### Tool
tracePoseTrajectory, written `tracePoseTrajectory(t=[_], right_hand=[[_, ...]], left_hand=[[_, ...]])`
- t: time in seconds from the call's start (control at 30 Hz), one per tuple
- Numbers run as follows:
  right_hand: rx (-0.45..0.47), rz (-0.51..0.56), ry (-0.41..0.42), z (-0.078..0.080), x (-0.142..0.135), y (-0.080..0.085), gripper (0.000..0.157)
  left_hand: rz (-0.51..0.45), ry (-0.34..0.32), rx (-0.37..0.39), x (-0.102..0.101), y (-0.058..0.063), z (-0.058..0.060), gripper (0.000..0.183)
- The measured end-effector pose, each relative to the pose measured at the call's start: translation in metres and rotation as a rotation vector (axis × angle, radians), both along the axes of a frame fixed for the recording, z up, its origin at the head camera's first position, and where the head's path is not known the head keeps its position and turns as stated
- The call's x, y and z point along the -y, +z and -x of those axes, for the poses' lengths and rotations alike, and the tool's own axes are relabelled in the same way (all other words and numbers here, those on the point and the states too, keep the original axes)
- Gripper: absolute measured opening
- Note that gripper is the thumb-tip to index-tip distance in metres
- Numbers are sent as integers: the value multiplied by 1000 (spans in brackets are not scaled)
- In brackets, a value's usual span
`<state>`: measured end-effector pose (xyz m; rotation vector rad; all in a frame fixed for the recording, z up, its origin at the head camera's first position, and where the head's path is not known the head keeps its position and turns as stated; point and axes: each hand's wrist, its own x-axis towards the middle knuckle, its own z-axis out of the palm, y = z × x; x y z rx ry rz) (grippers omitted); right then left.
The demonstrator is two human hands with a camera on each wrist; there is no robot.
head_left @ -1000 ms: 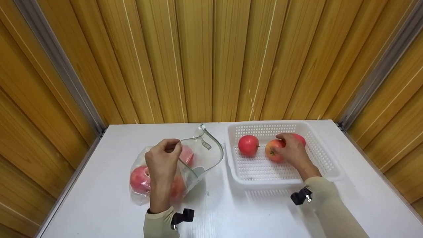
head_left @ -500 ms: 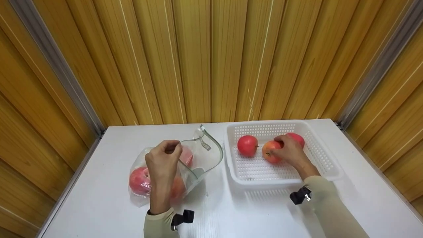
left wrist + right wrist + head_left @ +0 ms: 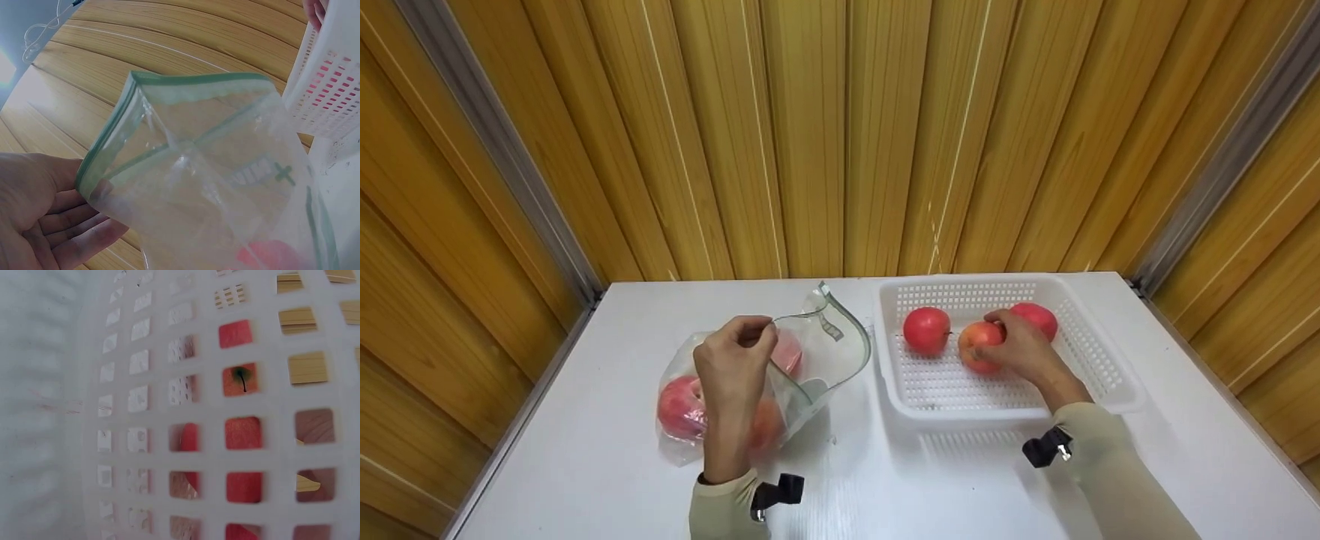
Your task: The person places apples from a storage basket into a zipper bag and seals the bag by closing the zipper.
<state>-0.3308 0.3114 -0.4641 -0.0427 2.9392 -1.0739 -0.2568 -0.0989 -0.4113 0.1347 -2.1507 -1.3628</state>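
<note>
My left hand point(image 3: 733, 365) pinches the green-edged rim of a clear zip bag point(image 3: 185, 169), whose mouth gapes toward the basket. Several red apples lie inside the bag, one apple point(image 3: 681, 407) at its left end; my hand and wrist cover part of them. My right hand point(image 3: 1023, 351) reaches into the white basket point(image 3: 952, 412) and holds a red-yellow apple point(image 3: 978, 348) between thumb and fingers. To its left sits a red apple point(image 3: 927, 331); another red apple point(image 3: 1037, 321) is partly behind the right hand. Through the basket holes, the right wrist view shows bits of apple point(image 3: 243, 433) and hand.
Both the bag and the basket stand on a white table point(image 3: 885, 487). Wood-look panels point(image 3: 840, 150) rise behind it and at both sides. A white cable point(image 3: 42, 34) hangs at the upper left of the left wrist view.
The right hand has shifted slightly with the red-yellow apple, which moved a little left in the basket. The left hand and bag stay nearly still.
</note>
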Motion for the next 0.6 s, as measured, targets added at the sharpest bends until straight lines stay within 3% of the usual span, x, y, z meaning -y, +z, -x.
tracePoseTrajectory(t=[0.3, 0.6], right_hand=[[-14, 27, 38, -2, 2, -2, 72], [-45, 40, 6, -7, 4, -7, 72]], left_hand=[[3, 5, -8, 1, -4, 0, 9], [-12, -6, -4, 0, -6, -1, 9]])
